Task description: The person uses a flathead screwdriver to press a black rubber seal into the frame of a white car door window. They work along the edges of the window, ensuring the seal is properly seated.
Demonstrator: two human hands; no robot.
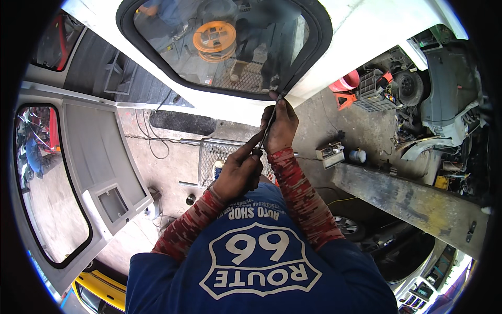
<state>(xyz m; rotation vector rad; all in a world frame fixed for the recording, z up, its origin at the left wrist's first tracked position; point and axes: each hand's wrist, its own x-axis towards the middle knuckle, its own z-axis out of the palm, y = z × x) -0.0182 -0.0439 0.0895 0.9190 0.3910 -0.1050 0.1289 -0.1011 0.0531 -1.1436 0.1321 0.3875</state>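
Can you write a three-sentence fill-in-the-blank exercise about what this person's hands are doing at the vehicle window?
1. Both hands work at the black ___ seal round the window glass.
2. The right hand pinches the seal at the window's lower ___ corner.
3. The left hand grips a thin ___.

Missing words: rubber; right; tool

A single wide fisheye view from a camera worn on the person's head, looking steeply down past the chest and forearms, which enter from the lower edge. The dark round rim of the lens cuts off all four corners, and straight edges bow toward it. The view sits close to the two hands near the centre of the frame, and just beyond them a white vehicle panel with a window (225,47) fills the upper middle. The workshop floor (172,167) lies farther off below. No second view is given.
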